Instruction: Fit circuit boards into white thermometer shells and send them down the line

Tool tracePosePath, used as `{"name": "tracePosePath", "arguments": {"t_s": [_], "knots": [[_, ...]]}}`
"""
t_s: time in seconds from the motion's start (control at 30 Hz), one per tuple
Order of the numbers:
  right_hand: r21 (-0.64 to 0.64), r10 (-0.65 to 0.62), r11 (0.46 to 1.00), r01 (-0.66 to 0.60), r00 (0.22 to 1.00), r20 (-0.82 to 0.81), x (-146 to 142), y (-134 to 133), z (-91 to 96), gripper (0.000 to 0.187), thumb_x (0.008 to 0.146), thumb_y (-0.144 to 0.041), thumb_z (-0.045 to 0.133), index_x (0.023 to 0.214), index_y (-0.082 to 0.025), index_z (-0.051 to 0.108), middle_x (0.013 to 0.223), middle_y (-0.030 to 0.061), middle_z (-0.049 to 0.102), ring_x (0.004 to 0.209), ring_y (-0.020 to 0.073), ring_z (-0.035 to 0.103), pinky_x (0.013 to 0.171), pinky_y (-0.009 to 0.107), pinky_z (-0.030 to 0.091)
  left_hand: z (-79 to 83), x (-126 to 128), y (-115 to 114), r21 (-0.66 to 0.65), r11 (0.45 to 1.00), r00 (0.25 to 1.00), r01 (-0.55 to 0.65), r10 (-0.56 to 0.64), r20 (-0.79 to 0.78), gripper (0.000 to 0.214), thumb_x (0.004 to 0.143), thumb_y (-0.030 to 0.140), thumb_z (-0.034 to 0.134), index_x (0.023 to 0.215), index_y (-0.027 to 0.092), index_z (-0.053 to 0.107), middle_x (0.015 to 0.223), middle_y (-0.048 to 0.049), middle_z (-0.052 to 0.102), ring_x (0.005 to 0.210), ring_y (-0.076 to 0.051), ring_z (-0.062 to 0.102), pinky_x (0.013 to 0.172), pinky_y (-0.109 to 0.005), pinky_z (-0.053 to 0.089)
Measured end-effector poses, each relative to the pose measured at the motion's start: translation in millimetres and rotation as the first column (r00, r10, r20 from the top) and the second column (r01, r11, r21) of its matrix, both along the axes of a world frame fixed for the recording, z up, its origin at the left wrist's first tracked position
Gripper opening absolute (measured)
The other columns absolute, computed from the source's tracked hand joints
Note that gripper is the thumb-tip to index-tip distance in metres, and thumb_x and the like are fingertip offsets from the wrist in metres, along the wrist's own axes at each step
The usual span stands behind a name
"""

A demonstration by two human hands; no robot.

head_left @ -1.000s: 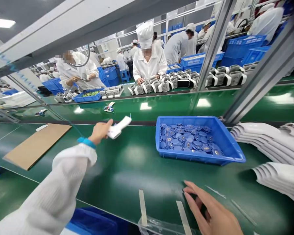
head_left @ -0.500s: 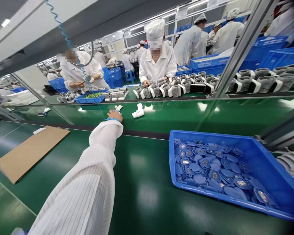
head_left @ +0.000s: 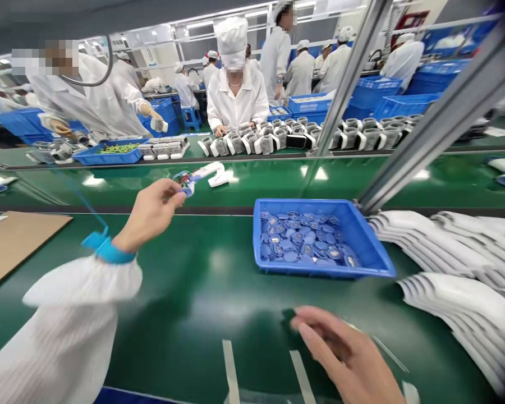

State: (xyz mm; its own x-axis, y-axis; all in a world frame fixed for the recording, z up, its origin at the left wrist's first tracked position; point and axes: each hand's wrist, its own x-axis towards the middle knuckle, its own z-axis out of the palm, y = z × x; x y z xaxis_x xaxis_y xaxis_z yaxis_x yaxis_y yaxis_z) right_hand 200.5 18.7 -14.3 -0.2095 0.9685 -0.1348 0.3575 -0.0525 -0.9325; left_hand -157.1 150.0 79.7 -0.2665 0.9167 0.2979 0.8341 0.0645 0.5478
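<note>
Green conveyor belts (head_left: 202, 303) fill the foreground of a factory floor, with aluminium frame rails (head_left: 441, 118) separating them from a far bench lined with white device housings (head_left: 273, 137), where white-coated co-workers sit and stand. The person's left hand (head_left: 149, 213), a blue wrist strap (head_left: 107, 251) at its cuff, is raised over the near belt. Its fingers (head_left: 168, 193) are closed in a pinch on a small blue-and-white part (head_left: 184, 182). A slim white strip (head_left: 206, 170) runs up and to the right from that part, setting its long axis away from the fingertips, though blur hides whether the 2 are 1 piece. The left hand is much the nearer; the right hand (head_left: 340, 353) sits well apart, low over the belt, with its fingers half open and empty. A blue plastic tray (head_left: 368, 241) holds a loose heap of blue discs with metal centres (head_left: 305, 241). Stacks of curved white shells (head_left: 441, 247) lie to its right, and a cardboard sheet (head_left: 12, 247) lies far left.
</note>
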Motion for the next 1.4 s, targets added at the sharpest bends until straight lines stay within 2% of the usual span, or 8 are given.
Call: {"name": "tracePosePath", "arguments": {"t_s": [0.17,0.3,0.57,0.67,0.77,0.9,1.13,1.4], "knots": [[-0.172,0.107,0.965,-0.196,0.898,-0.426,-43.4,11.7,36.0,0.049,0.092,-0.057,0.056,0.123,-0.019,0.064,0.101,0.0085,0.071,0.077,0.0154,0.065,0.065,0.026,0.054,-37.2,109.9,-116.0,0.175,0.817,0.827,0.549,-0.561,0.025,0.017,0.095,0.014,0.051,0.096,0.024,0.065,0.104,-0.0033,0.068,0.095,-0.015,0.066,0.083,-0.024,0.052],[-0.261,-0.043,0.962,-0.081,0.897,-0.439,-47.7,2.5,16.7,0.049,0.083,-0.062,0.065,0.095,-0.014,0.066,0.069,0.0006,0.059,0.063,0.0127,0.056,0.060,0.025,0.048,-80.2,156.1,-157.7,0.145,0.915,0.829,0.376,-0.402,0.388,0.018,0.096,0.019,0.054,0.110,0.025,0.061,0.122,-0.0075,0.063,0.103,-0.017,0.066,0.088,-0.029,0.055],[-0.150,0.091,0.979,-0.137,0.957,-0.276,-25.7,-32.9,-2.7,0.039,0.093,-0.055,0.056,0.089,-0.017,0.062,0.080,0.0028,0.065,0.069,0.0135,0.057,0.064,0.025,0.047,-90.8,187.3,-150.0,-0.083,0.862,0.558,0.501,-0.249,0.791,0.029,0.090,0.035,0.065,0.116,0.022,0.063,0.104,-0.0058,0.071,0.094,-0.021,0.066,0.081,-0.031,0.054],[-0.054,0.242,0.969,-0.239,0.968,0.062,-8.5,-38.9,11.8,0.029,0.097,-0.043,0.050,0.088,-0.020,0.066,0.070,0.0001,0.065,0.059,0.0131,0.052,0.054,0.025,0.039,-87.2,191.6,-151.0,-0.105,0.858,0.586,0.502,-0.249,0.771,0.018,0.091,0.034,0.063,0.105,0.022,0.065,0.095,-0.0025,0.070,0.086,-0.018,0.063,0.076,-0.028,0.051],[0.145,0.096,0.978,-0.150,0.941,0.325,12.6,-33.6,30.8,0.032,0.098,-0.039,0.050,0.078,-0.023,0.068,0.065,-0.0010,0.064,0.056,0.0136,0.052,0.052,0.026,0.036,-82.3,190.8,-153.5,-0.114,0.843,0.631,0.526,-0.296,0.717,0.012,0.092,0.030,0.062,0.101,0.023,0.065,0.092,0.0000,0.070,0.084,-0.017,0.062,0.075,-0.027,0.047],[0.502,-0.133,0.862,-0.067,0.927,0.351,18.7,-14.4,48.0,0.018,0.097,-0.035,0.057,0.100,-0.026,0.072,0.097,0.0015,0.073,0.084,0.0174,0.062,0.075,0.031,0.046,-75.3,190.7,-156.1,-0.096,0.843,0.722,0.529,-0.388,0.573,0.009,0.092,0.026,0.062,0.101,0.023,0.062,0.090,0.0012,0.068,0.079,-0.016,0.058,0.071,-0.027,0.043],[0.664,-0.179,0.713,-0.226,0.856,0.484,11.0,-5.0,71.2,0.027,0.101,-0.032,0.051,0.081,-0.022,0.066,0.083,0.0011,0.068,0.075,0.0165,0.056,0.070,0.033,0.033,-78.0,185.4,-152.0,-0.119,0.878,0.832,0.464,-0.386,0.399,0.011,0.098,0.026,0.050,0.104,0.021,0.057,0.095,-0.0028,0.066,0.084,-0.018,0.059,0.076,-0.031,0.042],[0.526,-0.383,0.819,-0.230,0.464,0.799,73.2,3.1,-7.3,0.046,0.105,-0.044,0.032,0.088,-0.018,0.066,0.074,0.0049,0.064,0.067,0.0198,0.057,0.062,0.034,0.027,-80.5,167.2,-143.1,-0.274,0.847,0.590,0.455,-0.057,0.805,0.044,0.082,0.042,0.074,0.111,0.016,0.055,0.083,-0.0010,0.063,0.067,-0.014,0.058,0.058,-0.024,0.042]]}}
